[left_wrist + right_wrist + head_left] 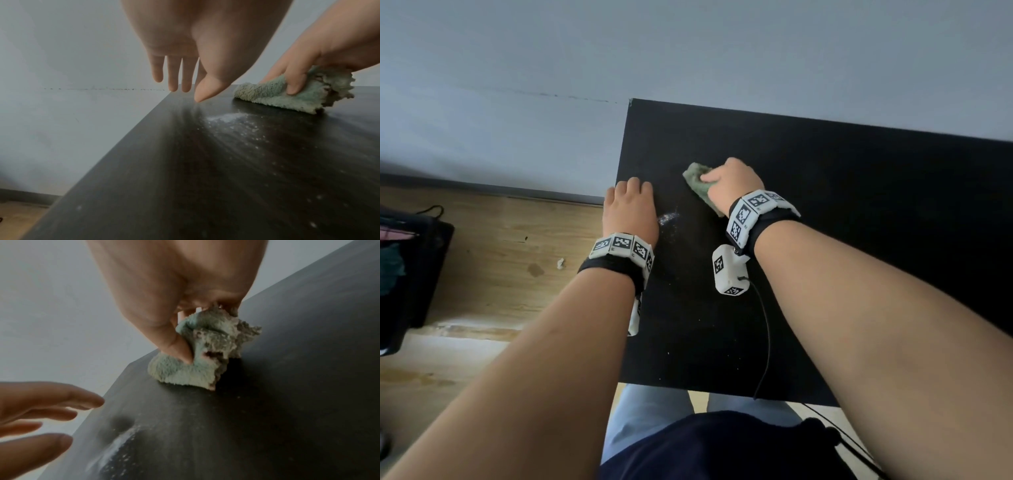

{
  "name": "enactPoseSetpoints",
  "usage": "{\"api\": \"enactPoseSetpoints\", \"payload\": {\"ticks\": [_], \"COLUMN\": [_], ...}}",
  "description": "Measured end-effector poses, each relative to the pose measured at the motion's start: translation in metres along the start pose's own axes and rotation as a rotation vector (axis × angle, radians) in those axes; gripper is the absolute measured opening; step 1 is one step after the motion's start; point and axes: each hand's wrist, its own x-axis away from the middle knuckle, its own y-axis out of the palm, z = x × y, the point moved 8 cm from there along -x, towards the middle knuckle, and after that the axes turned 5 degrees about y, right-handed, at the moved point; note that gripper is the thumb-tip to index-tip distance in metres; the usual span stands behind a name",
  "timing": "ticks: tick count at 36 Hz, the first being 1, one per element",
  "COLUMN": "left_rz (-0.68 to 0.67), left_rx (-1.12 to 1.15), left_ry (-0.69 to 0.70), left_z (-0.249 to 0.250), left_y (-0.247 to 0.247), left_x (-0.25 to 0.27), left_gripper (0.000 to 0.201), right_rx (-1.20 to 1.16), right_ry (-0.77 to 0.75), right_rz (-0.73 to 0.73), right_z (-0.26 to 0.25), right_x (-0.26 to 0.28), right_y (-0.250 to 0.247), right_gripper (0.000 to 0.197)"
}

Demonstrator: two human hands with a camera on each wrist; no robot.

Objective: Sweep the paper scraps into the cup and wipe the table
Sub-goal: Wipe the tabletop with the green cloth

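Right hand (pixel 732 185) grips cloth (pixel 697 180) on table (pixel 859 205); left hand (pixel 628 209) hovers, fingers straight.

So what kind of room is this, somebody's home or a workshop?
Probably a plain home room: a dark table pushed against a bare grey wall, wood-look flooring, and a green cloth for wiping.

I see a fuzzy green cloth (pixel 698 185), crumpled on the black table (pixel 859 212) near its far left corner; white dusty residue (pixel 668 218) lies beside it.
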Motion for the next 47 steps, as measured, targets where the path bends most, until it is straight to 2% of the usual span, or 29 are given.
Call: {"api": "enactPoseSetpoints", "payload": {"ticks": [3,5,7,8,11,13,16,22,28,30,33,36,40,47], "left_rz": [0.008,0.013,0.018,0.020,0.015,0.010,0.008,-0.021,-0.041,-0.042,-0.040,-0.036,-0.025,0.007], "left_rx": [0.003,0.003,0.004,0.007,0.009,0.015,0.018,0.005,0.008,0.012,0.016,0.014,0.014,0.027], "left_ry": [0.015,0.025,0.033,0.036,0.048,0.053,0.056,0.053,0.029,0.027,0.016,-0.002,-0.034,-0.097], "left_z": [-0.007,-0.012,-0.016,-0.018,-0.024,-0.027,-0.035,-0.054,-0.069,-0.070,-0.072,-0.075,-0.076,-0.067], "left_y": [-0.003,-0.006,-0.008,-0.009,-0.011,-0.011,-0.011,-0.004,0.000,-0.001,-0.002,-0.004,-0.005,-0.006], "left_x": [-0.005,-0.009,-0.013,-0.016,-0.023,-0.027,-0.033,-0.037,-0.035,-0.033,-0.028,-0.021,-0.009,0.018], "left_gripper": [0.041,0.041,0.039,0.037,0.036,0.037,0.037,0.039,0.040,0.039,0.039,0.040,0.041,0.036], "right_rx": [0.140,0.119,-0.018,-0.058,0.071,0.108,0.146,0.179,-0.067,-0.098,-0.054,0.035,0.214,0.325], "right_ry": [0.046,0.137,0.177,0.176,0.146,0.253,0.304,0.220,0.099,0.012,-0.078,-0.107,-0.114,-0.201], "right_rz": [-0.054,0.017,0.116,0.164,0.235,0.207,0.196,0.228,0.190,0.139,0.012,-0.081,-0.131,-0.172], "right_z": [-0.012,-0.017,-0.017,-0.016,-0.016,-0.011,-0.020,-0.045,-0.080,-0.100,-0.119,-0.122,-0.115,-0.088], "right_x": [-0.002,-0.003,-0.010,-0.016,-0.036,-0.051,-0.066,-0.085,-0.077,-0.070,-0.057,-0.051,-0.036,0.003], "right_y": [0.006,-0.008,-0.026,-0.034,-0.048,-0.046,-0.039,-0.021,-0.004,0.007,0.025,0.036,0.049,0.079], "right_gripper": [0.044,0.054,0.063,0.060,0.036,0.037,0.042,0.040,0.033,0.033,0.028,0.036,0.042,0.024]}}
